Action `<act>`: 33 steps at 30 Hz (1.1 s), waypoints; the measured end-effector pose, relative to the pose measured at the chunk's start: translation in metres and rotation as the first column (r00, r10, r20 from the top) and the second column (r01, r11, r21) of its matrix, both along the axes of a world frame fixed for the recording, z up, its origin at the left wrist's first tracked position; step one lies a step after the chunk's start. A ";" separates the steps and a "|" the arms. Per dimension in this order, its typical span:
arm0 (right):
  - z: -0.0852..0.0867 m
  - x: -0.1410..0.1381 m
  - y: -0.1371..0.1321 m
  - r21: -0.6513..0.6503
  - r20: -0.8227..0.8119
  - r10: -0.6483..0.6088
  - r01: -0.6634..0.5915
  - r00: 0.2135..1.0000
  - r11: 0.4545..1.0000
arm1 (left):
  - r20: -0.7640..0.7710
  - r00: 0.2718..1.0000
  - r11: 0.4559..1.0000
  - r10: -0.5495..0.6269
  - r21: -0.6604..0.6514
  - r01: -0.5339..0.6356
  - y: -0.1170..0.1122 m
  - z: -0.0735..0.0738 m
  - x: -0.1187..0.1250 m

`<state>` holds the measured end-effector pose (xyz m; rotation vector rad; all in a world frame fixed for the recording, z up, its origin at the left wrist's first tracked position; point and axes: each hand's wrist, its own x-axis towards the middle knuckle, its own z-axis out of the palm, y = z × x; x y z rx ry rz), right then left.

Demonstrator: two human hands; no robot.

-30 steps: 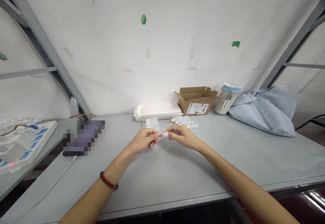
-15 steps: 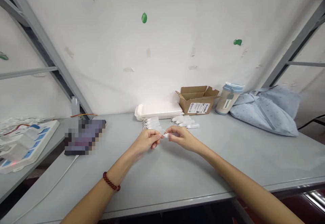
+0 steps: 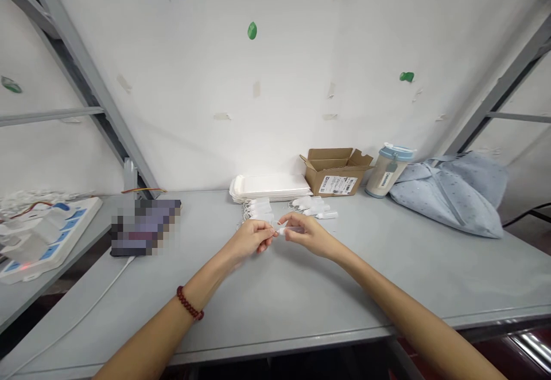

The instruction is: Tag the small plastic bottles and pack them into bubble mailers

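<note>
Both my hands meet over the middle of the grey table [image 3: 279, 294]. My left hand [image 3: 249, 238], with a red bead bracelet on its wrist, is closed in a pinch on one end of a small white clip with a thin cord [image 3: 282, 229]. My right hand [image 3: 306, 233] pinches the other end of the same piece. Just behind my hands lie two small heaps of the same white pieces, one heap [image 3: 257, 208] on the left and another heap [image 3: 316, 206] on the right.
A stack of white trays [image 3: 270, 187] rests against the wall, with an open cardboard box [image 3: 336, 171], a blue-lidded cup [image 3: 389, 170] and a pale blue cloth bag [image 3: 451, 194] to its right. A blurred dark object [image 3: 144, 227] and a power strip [image 3: 38, 242] lie at left.
My hands stay together on the small white piece, with only slight finger movement. The view has shifted a little.
</note>
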<state>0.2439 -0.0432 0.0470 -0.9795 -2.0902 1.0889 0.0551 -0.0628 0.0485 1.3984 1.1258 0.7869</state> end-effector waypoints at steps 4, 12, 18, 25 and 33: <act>0.001 -0.001 -0.001 0.002 -0.003 -0.008 0.008 1.000 1.000 | 0.004 1.000 1.000 -0.001 -0.017 0.001 0.000 0.001 0.000; 0.011 -0.001 -0.005 -0.020 -0.041 0.012 -0.013 0.999 1.000 | 0.016 1.000 0.998 -0.003 -0.055 0.004 0.005 0.010 -0.007; 0.013 0.000 -0.005 -0.005 -0.014 -0.001 0.001 1.000 1.000 | 0.006 1.000 0.999 -0.028 -0.014 0.028 0.005 0.012 -0.010; 0.007 -0.001 -0.004 -0.021 -0.003 -0.008 0.007 1.000 1.000 | -0.035 0.999 0.999 -0.005 0.047 0.007 0.004 0.008 -0.005; 0.008 -0.001 -0.004 -0.045 0.004 -0.002 0.002 1.000 0.999 | -0.052 0.999 0.997 0.001 0.075 0.003 0.004 0.010 -0.005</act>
